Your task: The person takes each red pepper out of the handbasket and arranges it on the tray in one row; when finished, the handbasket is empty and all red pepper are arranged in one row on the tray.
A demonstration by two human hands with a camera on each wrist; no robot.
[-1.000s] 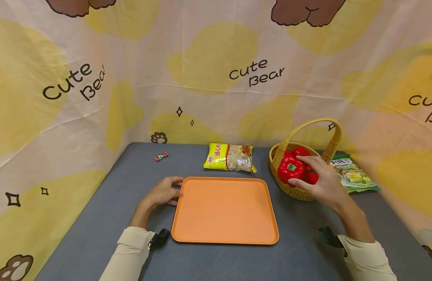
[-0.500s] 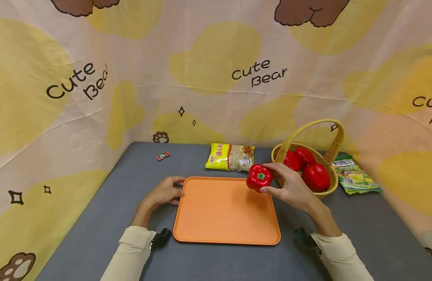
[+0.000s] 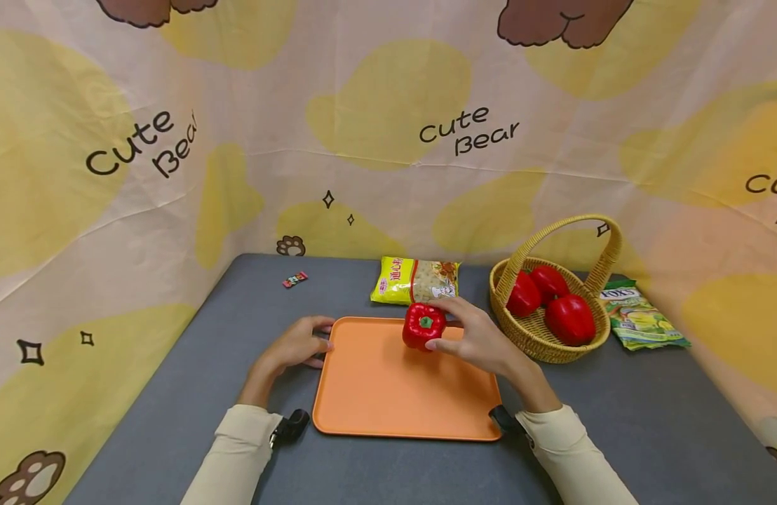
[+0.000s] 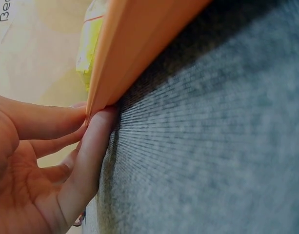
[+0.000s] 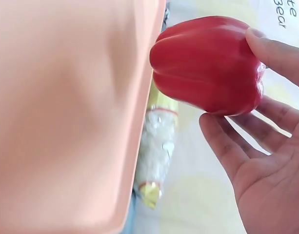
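My right hand point(image 3: 480, 339) holds a red bell pepper point(image 3: 423, 326) between thumb and fingers, above the back part of an orange tray point(image 3: 388, 400). In the right wrist view the pepper point(image 5: 208, 66) hangs clear of the tray's surface, its lobed end pointing away from the palm. At the tray's left edge, my left hand point(image 3: 294, 345) pinches the rim, as the left wrist view shows with thumb and finger on the tray edge point(image 4: 108, 73). Several more red peppers point(image 3: 570, 319) lie in a yellow wicker basket point(image 3: 540, 345) on the right.
Behind the tray lies a yellow and clear bag of pasta point(image 3: 416, 280). A green FOX'S packet point(image 3: 644, 319) is right of the basket. One small red wrapped sweet point(image 3: 295, 280) lies at the back left of the grey table point(image 3: 388, 473). Printed cloth point(image 3: 363, 105) hangs behind.
My right hand has lifted the pepper out of the basket and carried it left, over the tray. The left hand stays at the tray's edge.
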